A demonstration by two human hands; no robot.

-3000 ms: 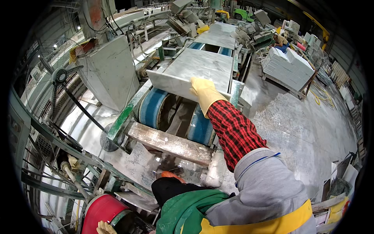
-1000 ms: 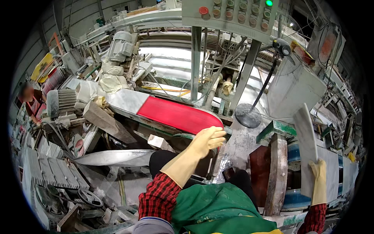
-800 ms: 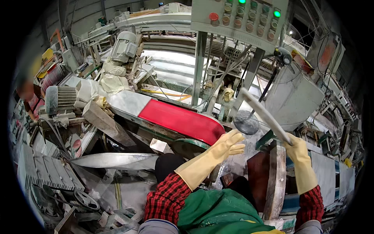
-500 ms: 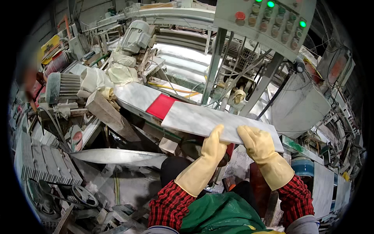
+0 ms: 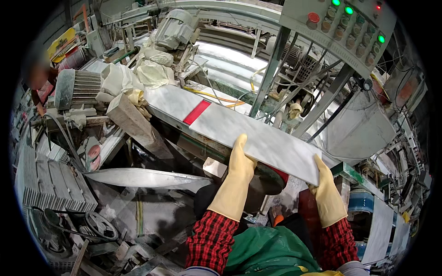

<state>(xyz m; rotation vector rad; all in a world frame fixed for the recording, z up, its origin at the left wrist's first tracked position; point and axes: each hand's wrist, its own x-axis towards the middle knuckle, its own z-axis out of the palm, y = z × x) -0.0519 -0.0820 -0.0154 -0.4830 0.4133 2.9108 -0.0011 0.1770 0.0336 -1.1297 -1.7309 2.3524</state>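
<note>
A long white-grey marble slab [image 5: 264, 140] lies flat on the machine's feed bed, its near right part overhanging toward me. My left hand [image 5: 241, 158], in a cream rubber glove, grips the slab's near edge, thumb on top and fingers hidden beneath. At the slab's right end my right hand [image 5: 326, 191], gloved alike, holds the end edge, the other fingers mostly out of sight behind and below. A second marble slab [image 5: 168, 102] lies ahead to the left in the same line. Between the two slabs shows a narrow strip of the red bed surface [image 5: 197, 112].
A control panel [image 5: 343, 32] with lit green lamps stands at upper right. Motors [image 5: 174, 30] and cloth-wrapped parts [image 5: 154, 69] sit at upper left. A wooden beam [image 5: 133, 122] slants at left, near stacked slabs [image 5: 55, 181]. A fan [image 5: 366, 85] is at right.
The held slab has slid left toward the other slab, narrowing the red gap. My right hand has moved from the near edge to the slab's right end. My view has shifted slightly.
</note>
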